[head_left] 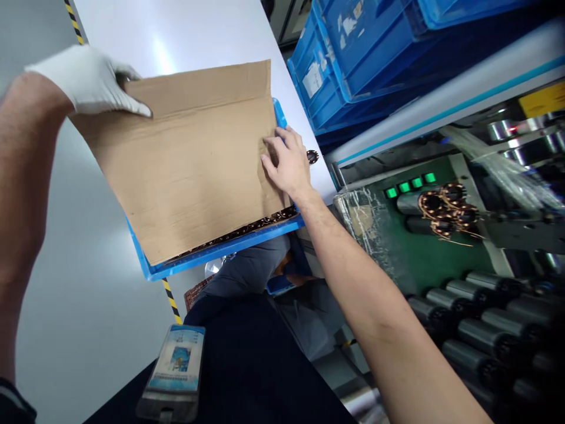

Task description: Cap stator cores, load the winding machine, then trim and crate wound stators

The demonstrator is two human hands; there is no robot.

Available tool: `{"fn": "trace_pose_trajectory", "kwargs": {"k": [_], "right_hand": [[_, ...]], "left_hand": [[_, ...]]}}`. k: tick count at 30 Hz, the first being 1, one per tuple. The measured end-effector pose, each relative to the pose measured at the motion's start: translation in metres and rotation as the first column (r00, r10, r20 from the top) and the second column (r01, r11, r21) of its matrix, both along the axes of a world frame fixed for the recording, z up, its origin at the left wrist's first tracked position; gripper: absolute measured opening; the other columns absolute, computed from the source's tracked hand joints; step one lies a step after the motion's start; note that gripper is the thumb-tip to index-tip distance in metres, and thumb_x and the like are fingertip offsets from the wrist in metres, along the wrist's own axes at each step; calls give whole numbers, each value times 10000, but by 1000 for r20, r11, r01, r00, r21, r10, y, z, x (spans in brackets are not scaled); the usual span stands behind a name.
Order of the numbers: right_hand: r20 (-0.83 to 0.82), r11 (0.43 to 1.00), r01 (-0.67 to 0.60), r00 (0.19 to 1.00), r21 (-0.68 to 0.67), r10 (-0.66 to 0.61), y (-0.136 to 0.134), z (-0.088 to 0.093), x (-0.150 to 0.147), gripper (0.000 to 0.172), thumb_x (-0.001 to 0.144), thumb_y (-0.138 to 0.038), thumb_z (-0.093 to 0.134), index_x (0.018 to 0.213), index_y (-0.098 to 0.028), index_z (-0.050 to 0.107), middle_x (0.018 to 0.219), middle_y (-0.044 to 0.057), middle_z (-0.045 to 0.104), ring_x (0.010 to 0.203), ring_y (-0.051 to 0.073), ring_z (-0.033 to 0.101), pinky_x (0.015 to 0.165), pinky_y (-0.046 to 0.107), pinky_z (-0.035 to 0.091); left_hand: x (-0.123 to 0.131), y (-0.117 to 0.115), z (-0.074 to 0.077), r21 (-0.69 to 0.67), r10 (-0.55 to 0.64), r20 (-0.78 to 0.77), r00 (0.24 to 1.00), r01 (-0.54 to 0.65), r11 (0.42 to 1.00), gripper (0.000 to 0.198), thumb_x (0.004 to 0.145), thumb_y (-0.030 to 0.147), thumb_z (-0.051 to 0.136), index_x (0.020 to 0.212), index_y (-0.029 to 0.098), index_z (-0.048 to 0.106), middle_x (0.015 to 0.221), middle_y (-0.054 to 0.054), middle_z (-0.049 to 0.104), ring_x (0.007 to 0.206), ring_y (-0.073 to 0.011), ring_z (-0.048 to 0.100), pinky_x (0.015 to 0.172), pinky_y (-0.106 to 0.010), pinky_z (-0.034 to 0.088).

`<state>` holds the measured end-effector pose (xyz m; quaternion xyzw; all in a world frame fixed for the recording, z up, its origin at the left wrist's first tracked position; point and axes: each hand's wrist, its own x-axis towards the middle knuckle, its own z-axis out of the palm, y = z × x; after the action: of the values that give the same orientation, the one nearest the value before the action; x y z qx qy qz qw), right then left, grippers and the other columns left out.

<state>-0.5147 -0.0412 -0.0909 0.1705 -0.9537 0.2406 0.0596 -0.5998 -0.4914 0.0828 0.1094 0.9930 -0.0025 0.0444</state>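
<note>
A brown cardboard sheet [194, 159] lies over a blue tray [220, 250] on the white table [101, 294]. My left hand [90, 79], in a white glove, grips the sheet's upper left corner. My right hand [286, 162], bare, presses its fingers on the sheet's right edge, curled over the tray rim. A row of dark copper-wound coils [247, 227] shows in the tray below the sheet's lower edge. One loose coil [312, 156] lies on the table just right of my right hand.
Blue plastic crates [353, 53] are stacked at the upper right on a shelf. A green machine bed [424, 253] with copper coils [445, 212] and rows of metal rollers [485, 318] stands at the right. A badge [176, 359] hangs at my chest. Yellow-black tape [171, 303] marks the table edge.
</note>
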Motion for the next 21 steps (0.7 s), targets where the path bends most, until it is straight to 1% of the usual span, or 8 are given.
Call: {"fn": "trace_pose_trajectory", "kwargs": {"k": [2, 3, 6, 9, 13, 17, 19, 21], "right_hand": [[6, 1000, -5, 1000, 6, 5, 0, 3, 2, 608, 1144, -636, 490, 1532, -209, 680, 1742, 183, 576, 1696, 424, 422, 1398, 712, 359], [9, 1000, -10, 1000, 11, 10, -1, 5, 5, 615, 1141, -645, 503, 1541, -209, 671, 1746, 188, 570, 1697, 430, 419, 1401, 714, 345], [46, 997, -75, 996, 13, 74, -9, 15, 21, 643, 1108, -645, 619, 1579, -207, 637, 1764, 203, 539, 1691, 446, 420, 1411, 726, 303], [141, 979, -198, 969, -46, 203, -25, 23, 52, 620, 1077, -512, 748, 1608, -218, 616, 1797, 198, 491, 1696, 419, 417, 1416, 695, 336], [201, 965, -250, 944, -79, 262, -38, 27, 98, 628, 1035, -302, 825, 1620, -218, 612, 1796, 200, 476, 1719, 385, 401, 1423, 631, 388], [246, 956, -274, 924, -109, 293, -29, 31, 125, 869, 903, -347, 999, 1656, -283, 569, 1794, 179, 473, 1708, 386, 424, 1390, 640, 454], [255, 946, -309, 911, -95, 323, -25, 35, 126, 1000, 816, -298, 1070, 1673, -312, 555, 1806, 165, 465, 1713, 398, 414, 1391, 646, 448], [238, 914, -407, 887, -7, 397, -27, 37, 117, 1148, 736, -216, 1111, 1713, -312, 518, 1850, 174, 410, 1737, 437, 361, 1401, 674, 408]], "left_hand": [[18, 13, -12, -25, 15, 101, 995, -12, 1000, 1029, 953, 868, 478, 1583, 90, 713, 1560, -68, 747, 1688, -453, 449, 1332, -619, 399], [24, 18, -18, -47, 30, 151, 988, -23, 999, 1013, 946, 853, 525, 1595, 96, 702, 1556, -72, 751, 1672, -444, 469, 1335, -606, 413], [29, 28, -32, -117, 85, 237, 968, -58, 991, 882, 949, 749, 599, 1555, 125, 742, 1421, -120, 805, 1440, -436, 671, 1217, -613, 541], [26, 28, -36, -173, 81, 256, 963, -36, 984, 724, 972, 633, 569, 1496, 181, 784, 1219, -135, 814, 1176, -403, 759, 1048, -596, 620], [27, 32, -33, -247, 92, 310, 946, -13, 969, 607, 940, 525, 604, 1434, 224, 788, 1058, -80, 749, 1032, -324, 736, 980, -517, 620], [29, 41, -32, -342, 118, 300, 946, -9, 940, 599, 950, 456, 575, 1476, 222, 741, 1040, -65, 685, 1004, -302, 709, 936, -494, 595], [27, 41, -34, -347, 95, 278, 956, 8, 938, 630, 964, 419, 543, 1552, 252, 698, 1065, -60, 686, 994, -282, 688, 924, -474, 577], [22, 39, -36, -320, 87, 280, 956, 8, 947, 656, 979, 409, 530, 1606, 276, 668, 1105, -54, 713, 973, -246, 656, 913, -431, 559]]}}
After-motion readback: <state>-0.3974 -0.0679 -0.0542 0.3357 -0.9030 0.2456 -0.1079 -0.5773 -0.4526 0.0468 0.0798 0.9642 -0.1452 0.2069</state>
